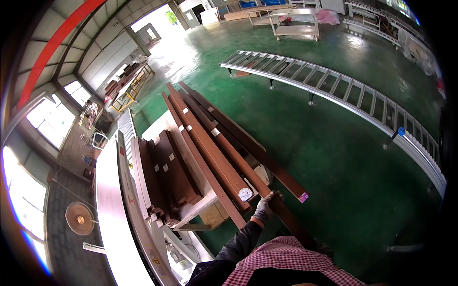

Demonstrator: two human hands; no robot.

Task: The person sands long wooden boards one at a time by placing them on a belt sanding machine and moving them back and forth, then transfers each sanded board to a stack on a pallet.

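Right hand out of sight; near end of gripped plank (253, 176) behind checked cloth (281, 255); distant person (90, 109) blurred.

Head view: shot from the left of two side-by-side fisheye cameras worn on the head, upright and unmirrored.
Facing: down and ahead, past a checked garment (286, 255) and along brown boards (210, 151), over green floor (334, 167).
Nearest: close above the garment at the lower edge, near the gloved left hand (265, 208).
Farthest: out to a bright doorway (160, 21), small at top.
Rim: dark and round, bowing roller conveyor (348, 107) at right, windows (51, 119) at left.
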